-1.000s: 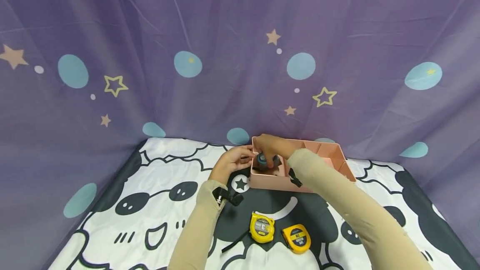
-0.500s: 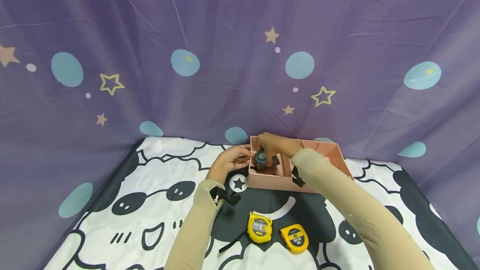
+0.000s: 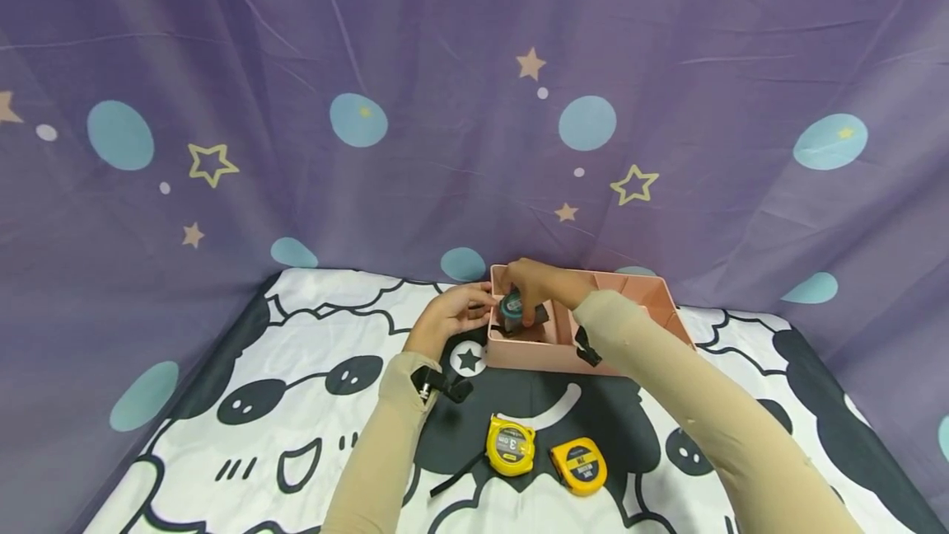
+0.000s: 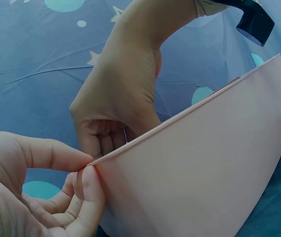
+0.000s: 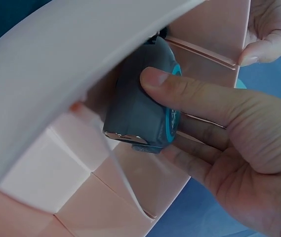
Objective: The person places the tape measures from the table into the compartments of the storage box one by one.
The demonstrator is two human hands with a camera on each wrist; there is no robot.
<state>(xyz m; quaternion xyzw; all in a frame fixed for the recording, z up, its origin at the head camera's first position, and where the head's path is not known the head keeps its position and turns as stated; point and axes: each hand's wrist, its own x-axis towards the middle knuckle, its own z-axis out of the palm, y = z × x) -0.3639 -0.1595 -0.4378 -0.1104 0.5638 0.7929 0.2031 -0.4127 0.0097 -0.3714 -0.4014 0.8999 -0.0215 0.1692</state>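
A dark grey tape measure with a teal ring [image 5: 145, 98] is held by my right hand [image 5: 229, 133], the thumb across one side and the fingers behind. In the head view, this right hand reaches down into the left end compartment of a pink divided box [image 3: 549, 357], with the tape measure inside its walls. My left hand [image 4: 36, 182] pinches the box's rim at the left side between thumb and fingers. Nearer the front lie a yellow tape measure [image 3: 510, 445] with a black strap and an orange-yellow tape measure [image 3: 579, 466].
The box stands at the back of a table covered by a black-and-white cartoon cloth [image 3: 296, 427]. Directly behind it hangs a purple curtain [image 3: 445, 188] with stars and blue ovals. Thin partitions [image 5: 125, 177] split the box into several compartments.
The grey tape measure has tilted slightly in my right hand, so its teal face shows more. My left hand stays at the rim. The whole head view has shifted slightly.
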